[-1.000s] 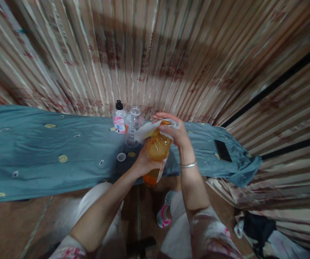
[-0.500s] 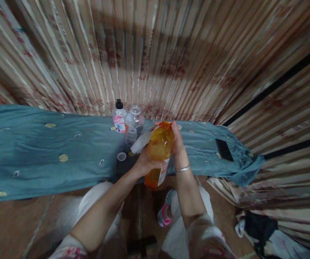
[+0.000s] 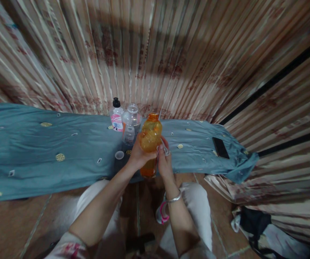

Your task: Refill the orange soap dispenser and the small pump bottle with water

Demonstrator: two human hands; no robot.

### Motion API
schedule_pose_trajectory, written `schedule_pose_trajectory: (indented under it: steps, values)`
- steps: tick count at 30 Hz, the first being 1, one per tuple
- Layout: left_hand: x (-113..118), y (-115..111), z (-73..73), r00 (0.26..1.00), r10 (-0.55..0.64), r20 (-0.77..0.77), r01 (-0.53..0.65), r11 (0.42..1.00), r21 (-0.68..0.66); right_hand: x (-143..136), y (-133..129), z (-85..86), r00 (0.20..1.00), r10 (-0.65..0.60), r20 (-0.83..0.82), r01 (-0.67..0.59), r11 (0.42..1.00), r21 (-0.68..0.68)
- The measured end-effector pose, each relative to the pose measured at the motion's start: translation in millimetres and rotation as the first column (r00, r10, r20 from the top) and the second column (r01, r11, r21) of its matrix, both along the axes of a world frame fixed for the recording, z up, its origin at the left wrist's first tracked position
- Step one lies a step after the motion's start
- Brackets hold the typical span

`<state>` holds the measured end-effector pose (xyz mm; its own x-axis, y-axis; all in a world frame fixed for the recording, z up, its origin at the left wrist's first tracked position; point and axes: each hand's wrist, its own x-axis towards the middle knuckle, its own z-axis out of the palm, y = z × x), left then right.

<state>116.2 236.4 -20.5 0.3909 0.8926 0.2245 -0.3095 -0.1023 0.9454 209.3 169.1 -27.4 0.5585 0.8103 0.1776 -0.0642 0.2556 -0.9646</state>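
Note:
An orange translucent bottle [image 3: 149,138] with an orange neck stands upright in front of me, over the near edge of the cloth-covered surface. My left hand [image 3: 138,156] grips its middle from the left. My right hand [image 3: 164,161] presses against its lower right side and holds a small white cloth [image 3: 165,149], mostly hidden between the fingers. A silver bangle sits on my right wrist.
A blue-grey patterned cloth [image 3: 44,151] covers the long surface. On it stand a clear open bottle [image 3: 131,126], a black-capped bottle with a pink label [image 3: 116,117], a small white cap [image 3: 119,155] and a dark phone [image 3: 220,147]. Striped curtains hang behind. A bag [image 3: 254,223] lies at lower right.
My right hand has slid with the white cloth from the bottle's top down to its lower right side. The bottle's orange neck is now uncovered and the bottle stands more upright.

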Motion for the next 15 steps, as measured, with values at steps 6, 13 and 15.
schedule_pose_trajectory:
  steps: [6, 13, 15]
  values:
    - [-6.4, 4.6, 3.5, 1.0, 0.0, 0.011, 0.001, 1.0, -0.024, -7.1, -10.1, -33.7, 0.991, -0.023, -0.134, 0.011, 0.996, -0.091]
    - [-7.2, 5.1, 18.1, 1.0, 0.012, 0.002, -0.011, 0.999, -0.034, -8.1, -5.4, -62.0, 0.926, -0.047, -0.374, -0.013, 0.987, -0.158]
    - [-7.0, 4.9, 18.8, 1.0, 0.011, 0.003, -0.011, 0.999, -0.031, -12.4, -6.2, -66.6, 0.898, -0.029, -0.439, -0.048, 0.986, -0.162]
